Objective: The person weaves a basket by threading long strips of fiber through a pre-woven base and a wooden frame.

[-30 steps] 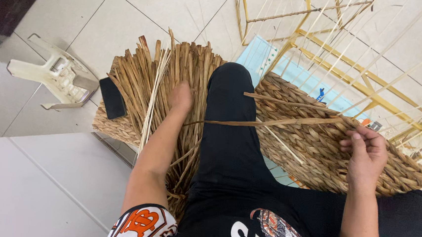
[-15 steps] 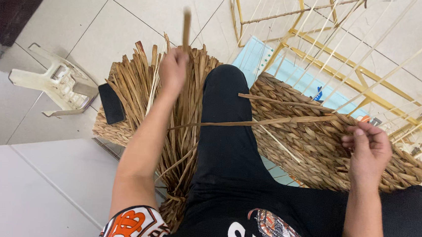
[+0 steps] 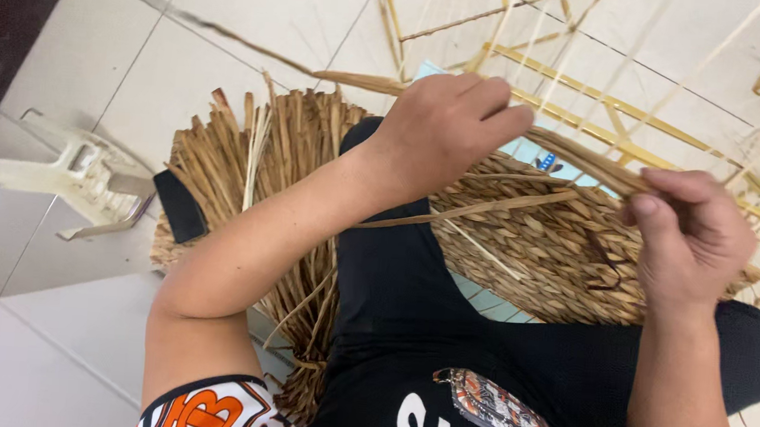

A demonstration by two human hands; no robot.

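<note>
1. The left hand [image 3: 447, 125] is raised over the lap, its fingers curled shut around a long dried grass strand [image 3: 354, 80]. The strand trails off to the upper left above the tiled floor [image 3: 97, 51], which suggests it is being drawn clear of the rest and brought across to the weave.
2. The right hand [image 3: 695, 231] pinches the near end of the same kind of fibre between thumb and bent fingers, just above the woven straw panel [image 3: 538, 242]. Held that way, the fibre stays taut between the two hands.
3. The panel rests against the person's right leg, its plaited surface facing up, and a loose flat strand [image 3: 469, 209] crosses it from the lap toward the right hand.
4. A thick bundle of dried straw [image 3: 268, 157] lies to the left of the left leg, fanned out on the floor and close under the left forearm, so spare fibres are within reach.
5. A dark flat object [image 3: 177, 206] lies at the bundle's left edge; what it is cannot be told.
6. A pale plastic stool [image 3: 75, 179] lies tipped over further left.
7. Yellow metal frames [image 3: 585, 85] stand beyond the panel, crowding the space ahead of the hands.
</note>
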